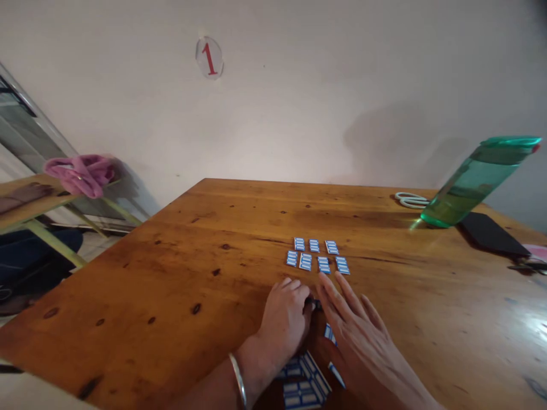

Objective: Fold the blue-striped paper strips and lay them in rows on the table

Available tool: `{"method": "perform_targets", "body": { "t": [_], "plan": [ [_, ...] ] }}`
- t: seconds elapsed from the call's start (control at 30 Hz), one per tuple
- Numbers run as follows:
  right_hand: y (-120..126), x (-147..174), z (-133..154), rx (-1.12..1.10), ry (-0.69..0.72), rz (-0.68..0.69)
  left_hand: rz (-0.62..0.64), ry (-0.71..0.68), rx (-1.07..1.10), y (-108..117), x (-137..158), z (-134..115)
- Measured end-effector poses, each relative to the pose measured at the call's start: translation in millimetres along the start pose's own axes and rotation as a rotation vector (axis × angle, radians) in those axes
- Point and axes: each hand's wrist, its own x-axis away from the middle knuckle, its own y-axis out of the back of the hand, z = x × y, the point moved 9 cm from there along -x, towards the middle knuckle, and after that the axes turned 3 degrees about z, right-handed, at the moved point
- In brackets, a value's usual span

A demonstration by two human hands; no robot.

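Note:
Several small white labels with blue borders (305, 261) lie in two rows on the wooden table (239, 228), just beyond my fingertips. My left hand (286, 310), with a silver bangle at the wrist, is closed, and a small dark thing (315, 303) shows beside its thumb. What exactly it holds is hidden. My right hand (359, 330) lies palm down with the fingers stretched out, its fingertips close to the nearer row. Partly under it is another blue-and-white label piece (330, 333). Larger uncut-looking label sheets (305, 393) lie between my forearms, partly covered.
A green bottle (474, 185) stands at the far right beside a black flat object (493, 234) and a coiled white cable (411, 200). At left, another person's hand (32, 192) rests on a second table near a pink cloth (83, 173). A wall bounds the table's far edge.

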Motion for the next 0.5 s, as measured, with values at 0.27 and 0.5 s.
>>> {"method": "perform_targets", "body": {
  "t": [0.27,0.5],
  "plan": [
    [-4.0,-0.3,3.1,0.105,0.024,0.025,-0.002,-0.024,-0.017,1.4,0.5,-3.4],
    [-2.2,-1.0,2.9,0.059,0.024,0.029,0.0,-0.021,-0.028,0.7,0.6,-2.7]
  ]
}}
